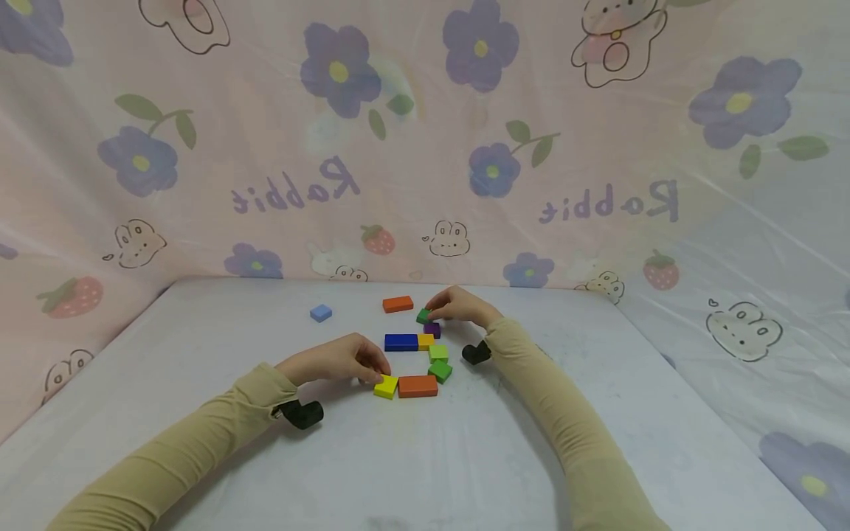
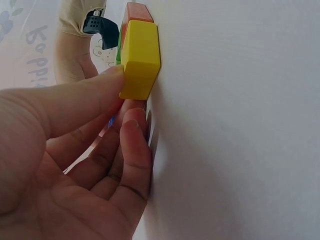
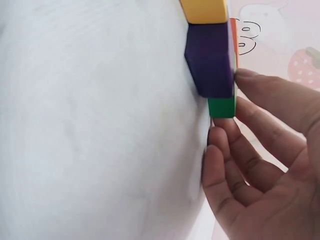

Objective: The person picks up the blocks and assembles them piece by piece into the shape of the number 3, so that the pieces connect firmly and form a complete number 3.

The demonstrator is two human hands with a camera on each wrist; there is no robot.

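At the near left end of a curving row of blocks, my left hand [image 1: 339, 359] pinches a yellow block [image 1: 386, 386], thumb [image 2: 107, 82] on its edge. An orange-red block [image 1: 417, 386] lies right beside the yellow one. Farther back, my right hand [image 1: 462, 306] holds a dark green block [image 1: 423, 316] between thumb and fingers. A purple block [image 3: 210, 60] sits just in front of the green one and partly hides it in the right wrist view. Between the hands run a bright green block [image 1: 440, 371], a lime block [image 1: 438, 354], an amber block [image 1: 426, 342] and a dark blue block [image 1: 401, 342].
Beyond the row, another orange-red block [image 1: 398, 304] lies on the white tabletop [image 1: 425, 464]. A light blue block [image 1: 321, 313] stands apart at the back left. A printed curtain [image 1: 425, 147] hangs behind the table's far edge.
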